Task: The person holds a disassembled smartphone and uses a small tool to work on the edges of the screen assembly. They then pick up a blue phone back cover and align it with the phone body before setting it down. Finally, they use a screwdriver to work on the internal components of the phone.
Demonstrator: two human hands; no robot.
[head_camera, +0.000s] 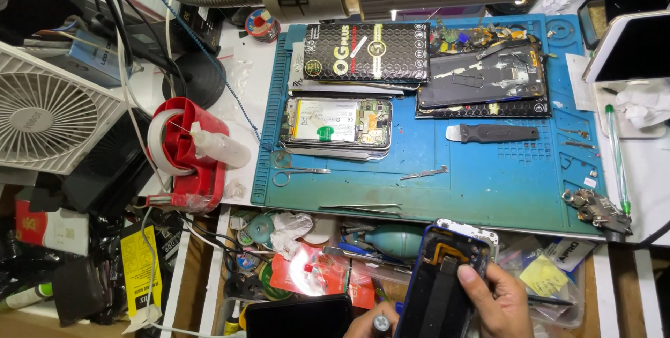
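Far left: white fan (45, 118), then red tape dispenser (187, 153) left of centre. Blue mat (488, 184) fills centre-right; opened phone (337, 123) on its left part, black pry tool (495, 133) further right, tweezers (359, 207) near its lower edge. Bottom centre, over the open drawer (307, 268): left hand (368, 322), mostly cut off by frame edge, fingers curled on a small metal-tipped tool (381, 322). Just right: phone frame (440, 282), tilted upright, right hand (497, 303) clamped on its right edge, thumb across the inside.
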